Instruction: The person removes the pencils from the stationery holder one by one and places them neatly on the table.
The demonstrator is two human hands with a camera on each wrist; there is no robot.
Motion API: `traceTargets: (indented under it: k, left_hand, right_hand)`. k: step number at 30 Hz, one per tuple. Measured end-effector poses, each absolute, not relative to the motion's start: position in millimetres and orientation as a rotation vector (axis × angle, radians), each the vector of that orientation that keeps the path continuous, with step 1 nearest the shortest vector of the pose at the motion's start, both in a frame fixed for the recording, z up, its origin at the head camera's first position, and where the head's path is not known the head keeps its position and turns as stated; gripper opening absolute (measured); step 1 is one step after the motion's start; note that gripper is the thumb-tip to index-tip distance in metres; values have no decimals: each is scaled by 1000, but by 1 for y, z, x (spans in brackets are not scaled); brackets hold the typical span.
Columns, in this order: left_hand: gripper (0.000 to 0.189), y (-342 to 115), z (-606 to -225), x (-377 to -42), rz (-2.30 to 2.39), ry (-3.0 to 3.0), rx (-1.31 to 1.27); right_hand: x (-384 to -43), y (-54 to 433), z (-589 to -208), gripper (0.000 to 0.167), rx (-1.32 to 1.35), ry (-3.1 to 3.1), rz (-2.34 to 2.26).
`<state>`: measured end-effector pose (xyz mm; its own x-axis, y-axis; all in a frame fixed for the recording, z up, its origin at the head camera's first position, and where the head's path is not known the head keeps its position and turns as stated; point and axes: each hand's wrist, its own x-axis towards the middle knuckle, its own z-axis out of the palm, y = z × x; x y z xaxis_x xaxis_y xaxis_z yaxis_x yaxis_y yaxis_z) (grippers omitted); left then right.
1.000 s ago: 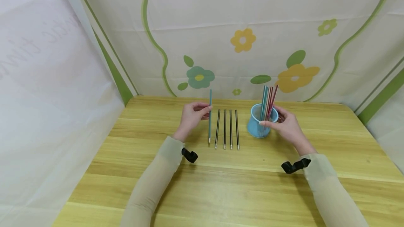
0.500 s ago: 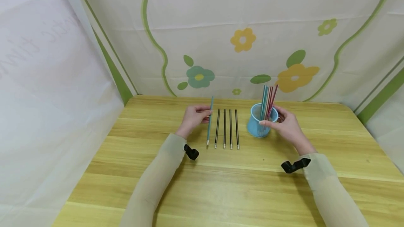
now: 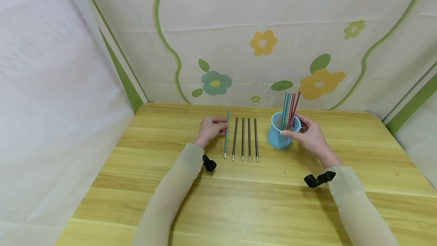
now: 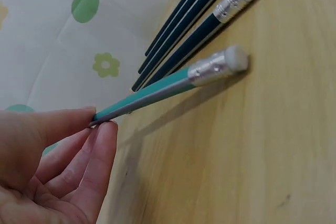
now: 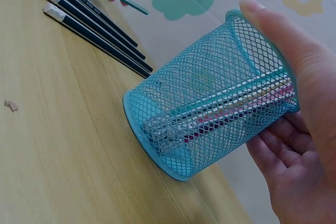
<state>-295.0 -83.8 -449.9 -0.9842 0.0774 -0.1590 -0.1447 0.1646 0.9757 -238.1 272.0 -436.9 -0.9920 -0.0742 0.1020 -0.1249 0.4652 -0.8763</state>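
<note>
A teal pencil (image 3: 226, 142) with a white eraser is pinched between the thumb and fingertips of my left hand (image 3: 209, 127). In the left wrist view the eraser (image 4: 237, 59) is at or just above the tabletop; the pencil's far end is hidden behind the fingers. To its right lie several black pencils (image 3: 243, 139) side by side, erasers toward me. My right hand (image 3: 311, 136) holds the rim of a blue mesh pencil cup (image 5: 184, 85), thumb on one side and fingers on the other. Inside the cup stand several teal, red and pink pencils (image 3: 290, 105), erasers down.
The wooden table (image 3: 259, 208) reaches back to a flower-print cloth (image 3: 218, 18) hanging behind it. Another white cloth (image 3: 61, 86) hangs along the left. A tiny brown scrap (image 5: 10, 105) lies on the tabletop. Black wrist mounts (image 3: 209, 163) sit on both sleeves.
My left hand has brought the teal pencil down and slightly toward me, beside the black pencils, and its tilt has shifted a little. The right hand and the cup have stayed put.
</note>
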Motion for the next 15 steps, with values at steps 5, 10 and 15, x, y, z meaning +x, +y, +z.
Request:
traceTargets:
  k: [5, 10, 15]
  left_hand:
    - [25, -82, -453, -295, 1851, 2348, -75]
    - [24, -78, -455, -296, 1784, 2417, -69]
    - [23, -75, -455, -295, 1724, 2472, -66]
  right_hand:
    - [-238, 272, -436, 93, 180, -2647, 1599]
    - [-238, 272, -435, 93, 175, -2657, 1600]
    - [-238, 272, -433, 94, 166, -2666, 1600]
